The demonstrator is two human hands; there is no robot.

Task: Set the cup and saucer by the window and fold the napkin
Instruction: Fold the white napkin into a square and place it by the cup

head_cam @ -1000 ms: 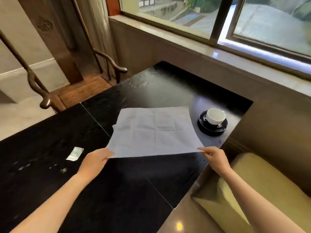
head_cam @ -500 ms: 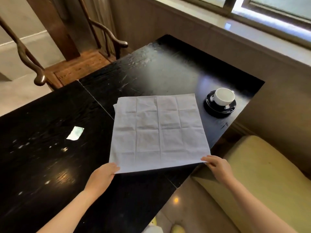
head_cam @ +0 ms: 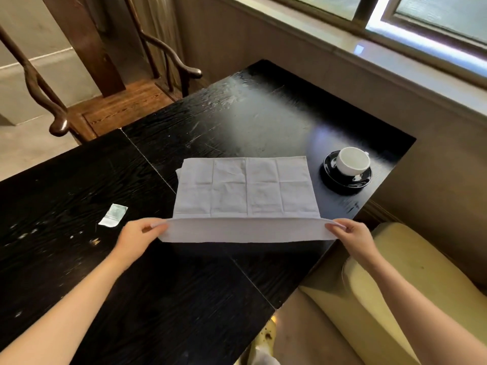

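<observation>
On the black table [head_cam: 66,206] you are at the folding step; the placing step, by the look of it, is done. The napkin [head_cam: 245,191] lies open across the middle of the table. Its far part is flat on the wood, and its near edge is raised off the surface and stretched taut between your hands. Your left hand [head_cam: 137,238] pinches the near left corner between thumb and fingers, and your right hand [head_cam: 351,238] pinches the near right corner the same way. The next move, as I judge it, calls for carrying both corners over together to the far edge. Hold them level so the edges meet, then lay them down and press the crease. The cloth is limp and will likely sag in the middle if you slacken the pull. Mind the right end of that far edge: the saucer [head_cam: 342,187] sits just beside it, at the table corner nearest the window [head_cam: 434,11]. The cup [head_cam: 353,162] stands on the saucer, and its inside shows only white, so it looks empty. A small paper slip [head_cam: 112,218] lies on the table left of the napkin, near your left hand and clear of the cloth.
</observation>
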